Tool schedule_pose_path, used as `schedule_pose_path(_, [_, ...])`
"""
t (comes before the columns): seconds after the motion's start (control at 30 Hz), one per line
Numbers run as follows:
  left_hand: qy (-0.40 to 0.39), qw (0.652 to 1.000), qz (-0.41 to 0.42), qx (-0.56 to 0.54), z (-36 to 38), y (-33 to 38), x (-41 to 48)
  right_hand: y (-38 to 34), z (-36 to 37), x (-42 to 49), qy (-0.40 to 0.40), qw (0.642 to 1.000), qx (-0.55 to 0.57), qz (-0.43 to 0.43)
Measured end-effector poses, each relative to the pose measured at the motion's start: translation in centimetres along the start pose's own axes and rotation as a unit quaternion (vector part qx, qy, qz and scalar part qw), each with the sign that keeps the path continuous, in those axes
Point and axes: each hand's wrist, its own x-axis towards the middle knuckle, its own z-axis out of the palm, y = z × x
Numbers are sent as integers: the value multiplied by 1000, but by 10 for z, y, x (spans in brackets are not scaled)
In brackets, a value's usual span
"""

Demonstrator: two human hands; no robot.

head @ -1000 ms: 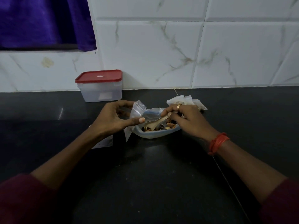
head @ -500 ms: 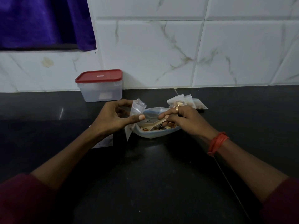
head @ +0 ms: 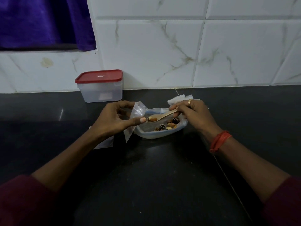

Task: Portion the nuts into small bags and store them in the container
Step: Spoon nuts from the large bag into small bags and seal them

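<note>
I've got the left hand (head: 114, 119) pinching a small clear bag (head: 138, 109) between thumb and fingers, just left of the shallow plastic tub (head: 156, 135) of nuts (head: 171, 125) on the black counter (head: 162, 176). The right hand (head: 194, 115) pinches the handle of a wooden spoon (head: 162, 116). Its bowl carries a few nuts and sits right beside the left thumb tip, over the tub. The red-lidded container (head: 101, 90) stands closed against the tiled wall, behind the left hand. More small bags (head: 175, 99) lie behind the right hand.

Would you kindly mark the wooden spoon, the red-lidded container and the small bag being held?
wooden spoon (head: 163, 116), head view, middle of handle.
red-lidded container (head: 98, 88), head view, front wall.
small bag (head: 138, 110), head view, upper clear part.
</note>
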Motion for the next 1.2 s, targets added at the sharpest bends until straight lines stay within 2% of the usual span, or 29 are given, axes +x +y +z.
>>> schedule_pose_path(0.13, [3, 1000, 11, 19, 1, 1, -1, -5, -6, 1, 60, 996, 53, -33])
schedule_pose_path(0.27, [4, 999, 17, 27, 2, 2, -1, -10, -1, -3, 53, 992, 84, -72])
schedule_pose_path(0.43, [1, 1000, 9, 16, 1, 2, -2, -19, 7, -12, 10, 988, 2, -156])
schedule_pose_path(0.57, [10, 1000, 6, 2, 1, 2, -2, -18, 13, -16, 22, 958, -135, -251])
schedule_pose_path(0.73, [4, 1000, 3, -9, 1, 2, -2, -16, 9, -12, 17, 974, -50, -220])
schedule_pose_path(1.0, [6, 1000, -15, -20, 1, 5, -2, -15, 0, -6, 75, 981, 16, -179])
schedule_pose_path(1.1, [0, 1000, -17, -25, 2, 7, -3, -15, 0, -7, 77, 974, -25, -213])
schedule_pose_path(1.2, [0, 999, -16, -31, 3, 7, -4, -14, 5, -11, 30, 953, -144, -266])
